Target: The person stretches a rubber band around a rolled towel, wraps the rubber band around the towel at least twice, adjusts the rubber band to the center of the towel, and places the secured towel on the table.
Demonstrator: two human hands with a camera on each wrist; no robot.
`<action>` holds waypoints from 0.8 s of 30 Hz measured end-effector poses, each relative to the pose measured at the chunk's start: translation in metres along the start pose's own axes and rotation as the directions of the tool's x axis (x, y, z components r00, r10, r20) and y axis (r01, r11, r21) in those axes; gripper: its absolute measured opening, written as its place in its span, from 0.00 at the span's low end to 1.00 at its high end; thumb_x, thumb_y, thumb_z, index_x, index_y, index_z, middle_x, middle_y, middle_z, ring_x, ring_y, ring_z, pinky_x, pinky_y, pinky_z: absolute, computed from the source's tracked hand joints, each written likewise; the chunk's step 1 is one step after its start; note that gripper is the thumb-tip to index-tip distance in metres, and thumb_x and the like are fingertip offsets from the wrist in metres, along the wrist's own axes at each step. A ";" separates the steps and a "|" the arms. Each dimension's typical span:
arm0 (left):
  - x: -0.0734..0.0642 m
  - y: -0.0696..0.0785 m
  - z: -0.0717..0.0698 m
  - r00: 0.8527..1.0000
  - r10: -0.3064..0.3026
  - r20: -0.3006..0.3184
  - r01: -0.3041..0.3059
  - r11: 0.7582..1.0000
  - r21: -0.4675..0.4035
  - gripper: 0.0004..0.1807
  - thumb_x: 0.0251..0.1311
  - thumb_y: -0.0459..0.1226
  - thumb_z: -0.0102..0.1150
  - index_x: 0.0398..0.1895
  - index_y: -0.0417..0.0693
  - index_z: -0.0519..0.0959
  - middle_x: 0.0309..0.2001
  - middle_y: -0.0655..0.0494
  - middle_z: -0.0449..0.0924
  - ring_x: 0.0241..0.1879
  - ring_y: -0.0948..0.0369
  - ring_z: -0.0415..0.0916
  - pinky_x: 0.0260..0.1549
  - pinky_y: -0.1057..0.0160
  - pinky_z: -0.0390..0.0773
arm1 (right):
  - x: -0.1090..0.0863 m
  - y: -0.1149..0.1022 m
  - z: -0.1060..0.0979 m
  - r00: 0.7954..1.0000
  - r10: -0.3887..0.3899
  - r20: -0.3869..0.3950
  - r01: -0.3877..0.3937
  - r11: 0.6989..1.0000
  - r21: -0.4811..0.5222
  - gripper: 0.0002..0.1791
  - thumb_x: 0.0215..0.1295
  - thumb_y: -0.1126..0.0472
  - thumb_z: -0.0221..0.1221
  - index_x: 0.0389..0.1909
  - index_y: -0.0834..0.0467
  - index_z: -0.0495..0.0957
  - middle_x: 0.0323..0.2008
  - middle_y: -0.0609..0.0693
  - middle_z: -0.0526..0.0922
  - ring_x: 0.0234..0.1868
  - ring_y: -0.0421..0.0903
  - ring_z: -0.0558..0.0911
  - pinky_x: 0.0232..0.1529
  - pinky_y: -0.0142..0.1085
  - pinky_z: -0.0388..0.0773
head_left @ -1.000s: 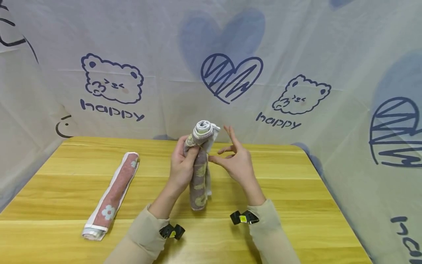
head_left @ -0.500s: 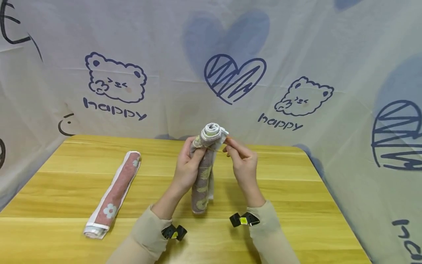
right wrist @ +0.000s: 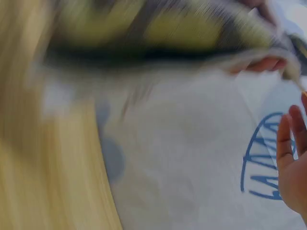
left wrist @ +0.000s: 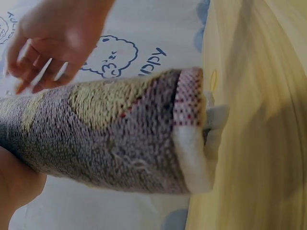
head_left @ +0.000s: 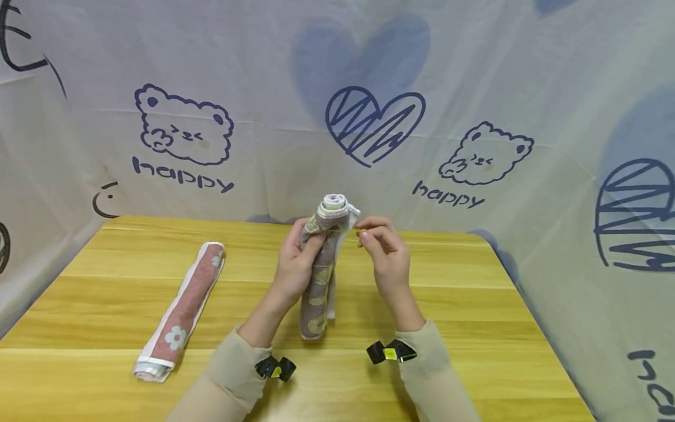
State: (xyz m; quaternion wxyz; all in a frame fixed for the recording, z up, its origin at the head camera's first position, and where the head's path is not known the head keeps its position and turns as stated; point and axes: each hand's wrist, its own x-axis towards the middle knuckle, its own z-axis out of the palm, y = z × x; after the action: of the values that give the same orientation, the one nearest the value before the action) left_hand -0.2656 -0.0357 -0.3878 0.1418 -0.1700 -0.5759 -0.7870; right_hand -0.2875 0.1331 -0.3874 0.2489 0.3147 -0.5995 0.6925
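A rolled mauve-grey towel (head_left: 321, 269) with yellow patches and white edges is held up over the table in the head view. My left hand (head_left: 296, 261) grips its upper part, thumb across the front. A thin yellowish rubber band (head_left: 338, 230) crosses the towel just below its top end. To the right, my right hand (head_left: 389, 252) has curled fingers and pinches the band, pulling it away from the roll. In the right wrist view a thin strand runs from the towel's edge to a fingertip (right wrist: 304, 96). Most of the band is hidden behind the towel.
A second rolled towel (head_left: 184, 313), pink with pale flowers and white edges, lies on the left of the wooden table (head_left: 464, 363). Behind the table hangs a pale curtain (head_left: 279, 158) printed with bears and hearts.
The right hand's fingers, spread a second ago, have curled in near the towel's top. The towel has swayed right and slightly back left in the left hand. The pink towel stays put.
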 end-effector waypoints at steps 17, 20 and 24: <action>-0.001 -0.004 0.000 0.998 -0.059 0.007 0.059 0.998 0.009 0.12 0.77 0.30 0.50 0.55 0.28 0.71 0.35 0.60 0.79 0.32 0.66 0.75 0.32 0.69 0.77 | 0.000 -0.015 -0.003 0.954 0.037 0.299 -0.165 0.893 0.418 0.29 0.73 0.70 0.39 0.57 0.51 0.87 0.16 0.48 0.69 0.24 0.42 0.70 0.37 0.33 0.73; -0.002 -0.005 0.002 0.999 -0.044 0.029 0.044 0.999 0.004 0.12 0.76 0.29 0.50 0.55 0.26 0.70 0.36 0.60 0.80 0.32 0.66 0.76 0.33 0.69 0.78 | 0.001 -0.016 -0.002 0.962 0.019 0.273 -0.143 0.886 0.441 0.38 0.69 0.73 0.34 0.68 0.44 0.79 0.25 0.45 0.84 0.23 0.39 0.72 0.37 0.31 0.75; -0.004 -0.005 0.006 0.998 -0.027 0.058 0.026 0.999 0.024 0.12 0.76 0.29 0.51 0.55 0.27 0.70 0.38 0.59 0.79 0.34 0.65 0.76 0.35 0.68 0.79 | 0.001 -0.016 0.002 0.991 0.038 0.125 -0.087 0.908 0.409 0.33 0.80 0.71 0.35 0.71 0.39 0.75 0.36 0.46 0.91 0.15 0.35 0.66 0.31 0.28 0.78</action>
State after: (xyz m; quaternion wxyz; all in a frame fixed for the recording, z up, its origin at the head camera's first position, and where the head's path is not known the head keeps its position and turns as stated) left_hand -0.2635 -0.0279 -0.3922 0.1164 -0.1836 -0.5912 -0.7767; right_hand -0.2763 0.1334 -0.3754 0.1196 0.3801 -0.4624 0.7921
